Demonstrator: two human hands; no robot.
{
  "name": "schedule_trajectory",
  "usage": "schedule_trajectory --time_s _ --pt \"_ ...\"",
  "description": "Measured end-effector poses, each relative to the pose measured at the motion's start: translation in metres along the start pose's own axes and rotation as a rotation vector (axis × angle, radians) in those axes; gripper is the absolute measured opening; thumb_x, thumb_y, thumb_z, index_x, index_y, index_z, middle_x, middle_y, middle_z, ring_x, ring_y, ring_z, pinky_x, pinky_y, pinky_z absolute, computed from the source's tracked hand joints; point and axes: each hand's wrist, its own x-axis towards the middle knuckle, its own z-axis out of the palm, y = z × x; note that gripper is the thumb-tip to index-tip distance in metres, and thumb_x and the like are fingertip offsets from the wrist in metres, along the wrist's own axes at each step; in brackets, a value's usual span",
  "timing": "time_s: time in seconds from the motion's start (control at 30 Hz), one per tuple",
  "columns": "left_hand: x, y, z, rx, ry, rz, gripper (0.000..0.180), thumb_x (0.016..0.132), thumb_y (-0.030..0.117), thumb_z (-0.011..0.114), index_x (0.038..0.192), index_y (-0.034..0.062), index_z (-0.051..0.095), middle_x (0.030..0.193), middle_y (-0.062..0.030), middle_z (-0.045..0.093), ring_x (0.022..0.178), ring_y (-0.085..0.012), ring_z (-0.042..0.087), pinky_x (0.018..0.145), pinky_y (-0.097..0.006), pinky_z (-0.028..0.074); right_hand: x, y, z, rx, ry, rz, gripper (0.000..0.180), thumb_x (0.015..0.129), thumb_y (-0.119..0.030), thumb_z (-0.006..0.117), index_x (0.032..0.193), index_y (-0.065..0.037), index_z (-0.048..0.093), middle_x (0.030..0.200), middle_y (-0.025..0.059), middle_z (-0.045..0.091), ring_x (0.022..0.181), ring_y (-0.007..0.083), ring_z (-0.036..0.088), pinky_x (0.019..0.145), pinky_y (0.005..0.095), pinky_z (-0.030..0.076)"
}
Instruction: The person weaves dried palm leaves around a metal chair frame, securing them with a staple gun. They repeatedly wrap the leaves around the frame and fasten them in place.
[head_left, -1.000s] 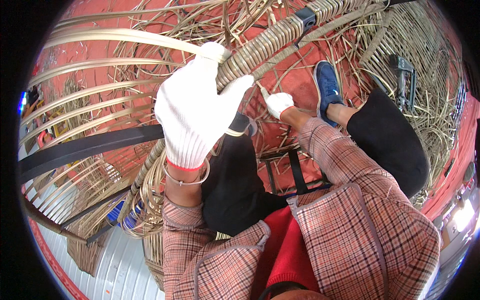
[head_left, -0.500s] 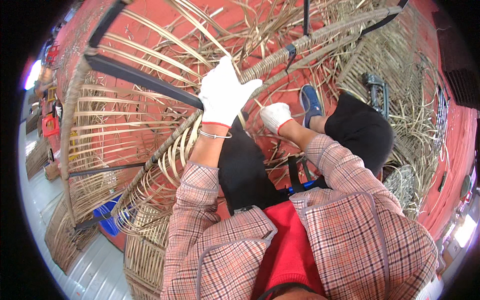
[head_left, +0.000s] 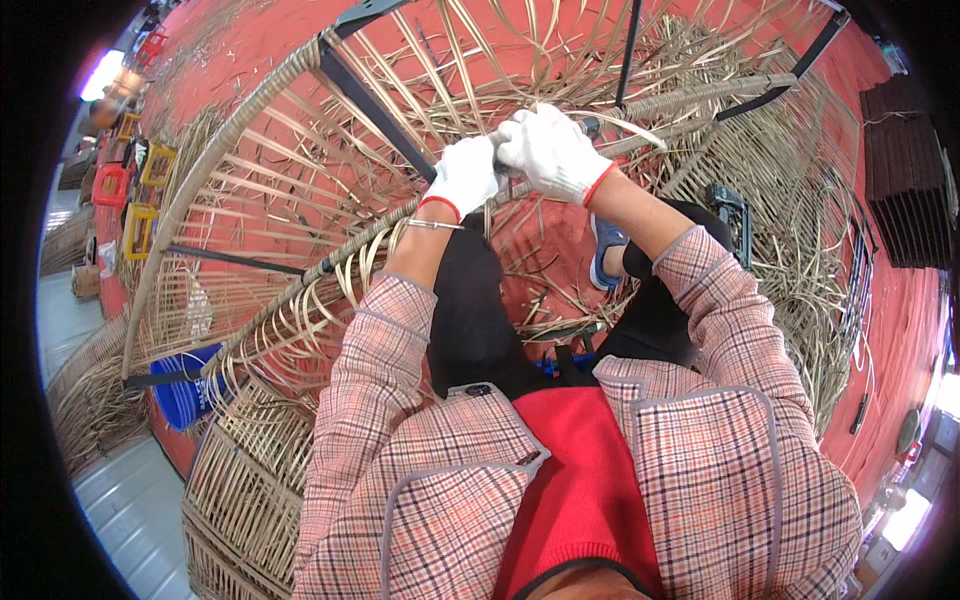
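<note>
Above the floor (head_left: pixel 912 310), the wrapped rail (head_left: pixel 690 98) sits in the closed fingers of the left hand (head_left: pixel 468 180) and right hand (head_left: pixel 553 152), and could unravel if the strip (head_left: pixel 632 127) beside the right one, its hold unclear, springs free.

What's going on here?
A person in white gloves is working on a large frame strung with pale strips. The left hand and right hand are close together at a wrapped bar of it; exactly what the fingers grip is hidden. A loose strip curves out beside the right hand. Much of the frame is strung, and more strips litter the red floor. A blue bucket is off to the left.
</note>
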Motion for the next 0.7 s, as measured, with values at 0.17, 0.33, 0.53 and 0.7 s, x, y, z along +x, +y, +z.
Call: schedule_trajectory --time_s 0.17,0.33,0.53,0.7 --pt "-0.012 0.007 0.001 0.28 0.148 0.035 0.045 0.072 0.026 0.078 0.108 0.0021 0.066 0.107 -0.0159 0.066 0.108 -0.0343 0.064 0.093 -0.047 0.052 0.008 0.018 0.0 0.113 -0.066 0.062 0.014 0.087 -0.021 0.066 0.099 -0.016 0.071 0.1 0.0064 0.064 0.093 0.0287 0.069 0.077 0.0433 0.057" --pt "-0.02 0.001 -0.001 0.388 0.157 0.099 0.031 0.078 0.021 0.072 0.103 0.004 0.066 0.098 -0.0143 0.068 0.095 -0.032 0.069 0.085 -0.046 0.054 0.016 0.028 0.013 0.308 -0.031 0.065 0.012 0.089 -0.017 0.066 0.1 -0.016 0.07 0.104 0.0045 0.065 0.094 0.029 0.07 0.075 0.0415 0.058" --pt "-0.012 -0.005 -0.013 0.217 0.099 0.078 0.03 0.084 0.014 0.068 0.111 0.0037 0.062 0.108 -0.0183 0.067 0.103 -0.0399 0.066 0.089 -0.051 0.054 0.012 0.029 0.026 0.293 0.124 0.034 0.015 0.09 -0.021 0.066 0.104 -0.016 0.069 0.103 0.0044 0.065 0.093 0.0278 0.07 0.072 0.0421 0.057" --pt "-0.004 -0.01 -0.018 0.24 0.113 0.029 0.029 0.087 0.02 0.071 0.109 0.0015 0.062 0.102 -0.0202 0.07 0.096 -0.0416 0.068 0.084 -0.049 0.056 0.023 0.027 0.035 0.241 0.168 0.03 0.017 0.088 -0.019 0.065 0.104 -0.017 0.069 0.104 0.0046 0.066 0.088 0.0283 0.072 0.069 0.042 0.058"
